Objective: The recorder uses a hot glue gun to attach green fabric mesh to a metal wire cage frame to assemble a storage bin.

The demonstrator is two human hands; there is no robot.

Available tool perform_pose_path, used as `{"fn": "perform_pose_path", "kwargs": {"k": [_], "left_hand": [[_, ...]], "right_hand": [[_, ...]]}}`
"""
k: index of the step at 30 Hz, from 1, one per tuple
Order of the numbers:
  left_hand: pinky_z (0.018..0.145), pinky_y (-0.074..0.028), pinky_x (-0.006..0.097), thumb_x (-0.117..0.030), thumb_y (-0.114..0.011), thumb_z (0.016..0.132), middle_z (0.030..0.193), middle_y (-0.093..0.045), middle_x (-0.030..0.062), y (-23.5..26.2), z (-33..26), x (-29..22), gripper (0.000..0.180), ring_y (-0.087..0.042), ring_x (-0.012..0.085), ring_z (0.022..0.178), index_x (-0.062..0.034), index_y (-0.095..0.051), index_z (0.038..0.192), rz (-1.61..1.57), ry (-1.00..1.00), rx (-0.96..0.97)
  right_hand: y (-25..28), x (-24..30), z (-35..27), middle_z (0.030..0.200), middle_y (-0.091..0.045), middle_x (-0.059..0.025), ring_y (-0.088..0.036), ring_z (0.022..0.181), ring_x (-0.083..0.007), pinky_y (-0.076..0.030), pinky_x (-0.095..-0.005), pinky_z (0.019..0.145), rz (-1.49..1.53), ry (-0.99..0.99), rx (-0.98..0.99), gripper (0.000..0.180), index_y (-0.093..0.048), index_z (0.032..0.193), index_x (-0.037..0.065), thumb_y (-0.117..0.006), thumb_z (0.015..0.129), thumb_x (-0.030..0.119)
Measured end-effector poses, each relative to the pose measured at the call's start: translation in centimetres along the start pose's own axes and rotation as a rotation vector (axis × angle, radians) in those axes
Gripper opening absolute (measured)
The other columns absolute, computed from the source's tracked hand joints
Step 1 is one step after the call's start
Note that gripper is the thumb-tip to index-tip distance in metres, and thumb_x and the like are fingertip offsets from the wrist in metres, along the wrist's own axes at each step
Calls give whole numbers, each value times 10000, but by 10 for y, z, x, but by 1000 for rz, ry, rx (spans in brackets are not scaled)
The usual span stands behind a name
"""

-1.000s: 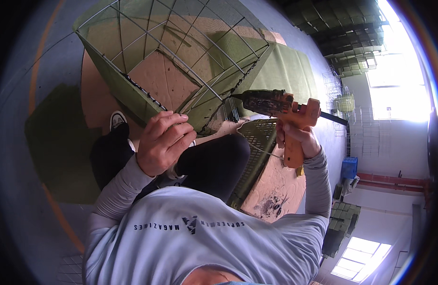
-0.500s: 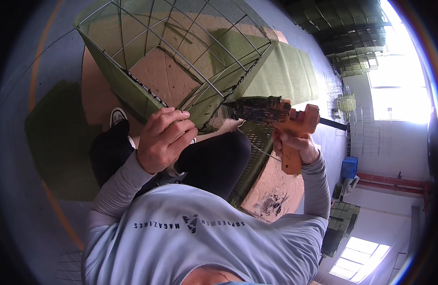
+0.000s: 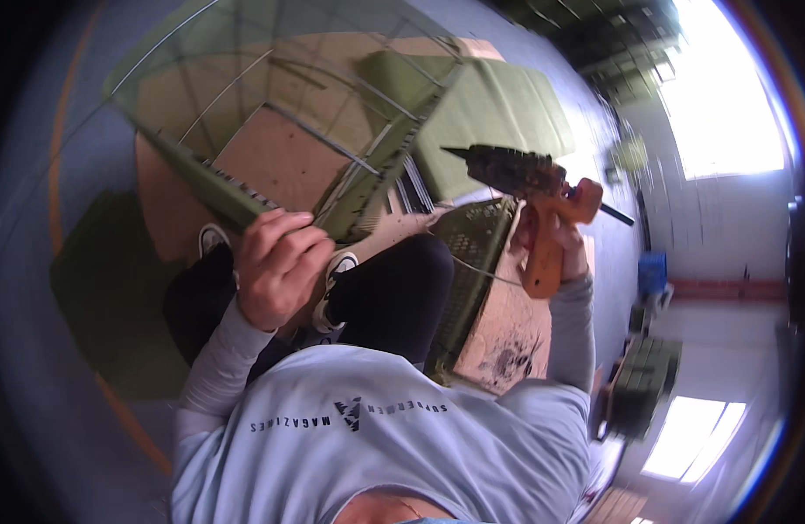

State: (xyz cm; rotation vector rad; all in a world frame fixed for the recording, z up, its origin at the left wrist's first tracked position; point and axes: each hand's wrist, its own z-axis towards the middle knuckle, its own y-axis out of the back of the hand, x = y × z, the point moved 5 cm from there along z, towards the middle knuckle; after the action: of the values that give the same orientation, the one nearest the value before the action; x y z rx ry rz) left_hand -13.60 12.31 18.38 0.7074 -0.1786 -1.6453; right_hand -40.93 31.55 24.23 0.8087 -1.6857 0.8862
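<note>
My left hand (image 3: pixel 278 266) grips the near corner of a green wire-and-mesh frame (image 3: pixel 245 105) that tilts up and away across the picture's upper left. My right hand (image 3: pixel 555 249) is closed on the orange handle of a glue gun (image 3: pixel 533 188) with a dark barrel, its tip pointing left toward the frame but apart from it. My knees in dark trousers (image 3: pixel 380 288) and white shoes lie below the frame.
Brown board (image 3: pixel 271 162) lies under the frame on a grey floor. A green sheet (image 3: pixel 494 109) rests beyond it. A dark green mesh panel (image 3: pixel 468 253) sits by my right knee. Stacked green crates (image 3: pixel 642 393) and a blue bin (image 3: pixel 653 272) stand at right.
My right hand has lifted the glue gun up and away from the frame's corner. The frame has swung and blurred in my left hand.
</note>
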Motion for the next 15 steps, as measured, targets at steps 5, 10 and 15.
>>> {"fn": "perform_pose_path", "kwargs": {"k": [5, 10, 15], "left_hand": [[904, -437, 472, -34, -735, 712, 926, -632, 58, 0, -7, 0, 159, -565, 283, 988, -41, -679, 860, 69, 54, 14], [920, -425, 488, -67, -724, 759, 933, -630, 41, -4, -1, -4, 120, -561, 280, 990, -60, -673, 868, 120, 0, 3], [920, -428, 487, -65, -714, 769, 929, -630, 45, -7, 0, -4, 124, -564, 281, 989, -51, -662, 880, 156, -22, 2]], "right_hand": [[98, -33, -41, 992, -598, -143, -619, 956, -305, -527, -452, 823, 149, 273, -304, 517, -459, 1226, 1, -561, 897, 386], [231, -125, -131, 1002, -617, -84, -635, 908, -263, -553, -426, 790, 325, 337, -799, 465, -503, 1187, 98, -623, 863, 409], [317, -241, -174, 884, -599, 21, -619, 775, -179, -562, -392, 692, 578, 343, -1188, 439, -538, 1065, 194, -758, 751, 408]]}}
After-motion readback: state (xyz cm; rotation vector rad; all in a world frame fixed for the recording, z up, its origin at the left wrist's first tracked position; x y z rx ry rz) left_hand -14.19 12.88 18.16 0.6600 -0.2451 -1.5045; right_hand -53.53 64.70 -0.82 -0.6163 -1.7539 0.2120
